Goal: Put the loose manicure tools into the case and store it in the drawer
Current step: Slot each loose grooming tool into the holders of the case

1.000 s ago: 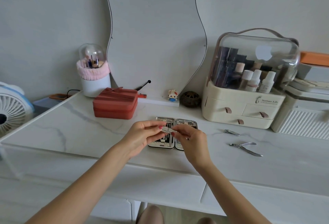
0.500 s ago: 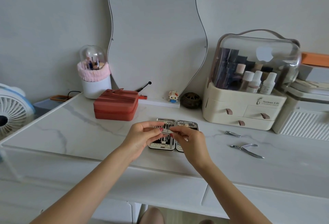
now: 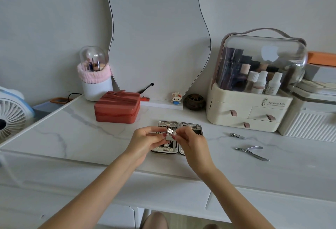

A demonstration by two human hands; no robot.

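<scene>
Manicure tool (image 3: pixel 171 132) pinched between both hands, left (image 3: pixel 145 140) and right (image 3: pixel 192 142), above open case (image 3: pixel 164 150)

Open manicure case (image 3: pixel 164 150): its middle is hidden behind the left hand (image 3: pixel 145 140) and right hand (image 3: pixel 193 144). Small metal tool (image 3: pixel 171 132) pinched between both hands: too small to identify. Fan (image 3: pixel 11 118): cut off by the left edge. White ribbed box (image 3: pixel 312 121) and orange item (image 3: pixel 322 58): cut off by the right edge. Bottles inside the cosmetic organiser (image 3: pixel 247 108): blurred behind its clear lid.
</scene>
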